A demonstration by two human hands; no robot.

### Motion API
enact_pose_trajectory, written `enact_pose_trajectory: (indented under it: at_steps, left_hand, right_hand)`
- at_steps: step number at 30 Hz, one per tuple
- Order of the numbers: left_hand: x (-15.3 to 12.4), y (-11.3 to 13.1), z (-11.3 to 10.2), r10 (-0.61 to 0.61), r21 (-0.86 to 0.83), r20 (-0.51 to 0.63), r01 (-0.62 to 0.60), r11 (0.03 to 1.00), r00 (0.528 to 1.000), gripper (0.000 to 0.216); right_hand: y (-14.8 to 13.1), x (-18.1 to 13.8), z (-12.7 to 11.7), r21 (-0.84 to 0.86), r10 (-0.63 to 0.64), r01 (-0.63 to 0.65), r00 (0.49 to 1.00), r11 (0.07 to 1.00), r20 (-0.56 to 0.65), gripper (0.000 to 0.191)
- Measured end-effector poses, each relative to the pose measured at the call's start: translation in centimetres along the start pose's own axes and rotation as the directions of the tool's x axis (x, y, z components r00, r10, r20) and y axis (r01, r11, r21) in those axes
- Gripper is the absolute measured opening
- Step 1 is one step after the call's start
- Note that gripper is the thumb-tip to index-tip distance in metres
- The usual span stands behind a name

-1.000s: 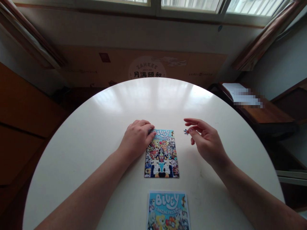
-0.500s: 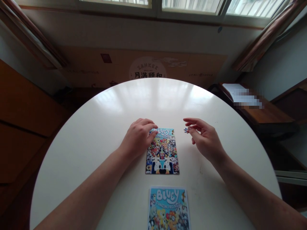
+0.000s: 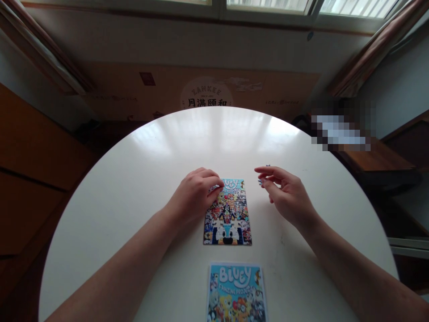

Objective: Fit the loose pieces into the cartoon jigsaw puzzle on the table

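A jigsaw puzzle [image 3: 231, 210] with a crowded cartoon picture lies in its flat frame on the white table. My left hand [image 3: 197, 190] rests over its upper left corner, thumb and forefinger drawn together in a pinch; whatever may be between them is hidden. Right of the puzzle, my right hand [image 3: 281, 185] pinches a small blue and white puzzle piece [image 3: 260, 181] between thumb and a finger, the forefinger stretched out above. Just behind those fingers another small bluish piece [image 3: 268, 165] peeks out, mostly covered.
Nearer to me on the round table [image 3: 134, 179] lies a printed picture card [image 3: 236, 290] reading "Bluey Fanzine Project". Beyond the table's far edge, a printed cardboard panel [image 3: 117, 85] stands below the window. A wooden desk [image 3: 375, 156] is at the right.
My left thumb and forefinger have come closer together and moved slightly right over the puzzle's top. My right hand has barely shifted, still with the piece.
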State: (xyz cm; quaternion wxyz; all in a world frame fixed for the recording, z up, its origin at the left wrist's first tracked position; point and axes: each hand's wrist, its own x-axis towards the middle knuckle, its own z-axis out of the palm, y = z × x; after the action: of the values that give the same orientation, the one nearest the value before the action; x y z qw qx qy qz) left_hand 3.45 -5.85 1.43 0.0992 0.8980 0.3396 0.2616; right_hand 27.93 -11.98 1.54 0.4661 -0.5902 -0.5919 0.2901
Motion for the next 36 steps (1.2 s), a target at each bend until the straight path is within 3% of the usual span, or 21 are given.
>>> enact_pose_trajectory:
  at_steps: [11, 18, 25, 36]
  left_hand:
    - [0.1, 0.3, -0.1, 0.029, -0.002, 0.028, -0.029, 1.000, 0.999, 0.014]
    - [0.2, 0.3, 0.1, 0.057, -0.010, 0.024, -0.057, 0.998, 0.998, 0.011]
    - [0.0, 0.1, 0.1, 0.111, -0.011, -0.001, -0.111, 0.994, 0.994, 0.009]
    - [0.3, 0.3, 0.3, 0.037, -0.012, -0.020, -0.037, 0.999, 0.999, 0.009]
  right_hand:
    - [-0.2, 0.1, 0.0, -0.031, -0.013, 0.014, 1.000, 0.999, 0.014, 0.027]
    - [0.7, 0.5, 0.2, -0.112, -0.111, 0.117, 0.992, 0.987, 0.057, 0.022]
    - [1.1, 0.8, 0.0, -0.183, -0.090, 0.106, 0.992, 0.977, 0.093, 0.022]
    - [1.4, 1.1, -0.5, -0.209, -0.103, 0.116, 0.992, 0.971, 0.070, 0.023]
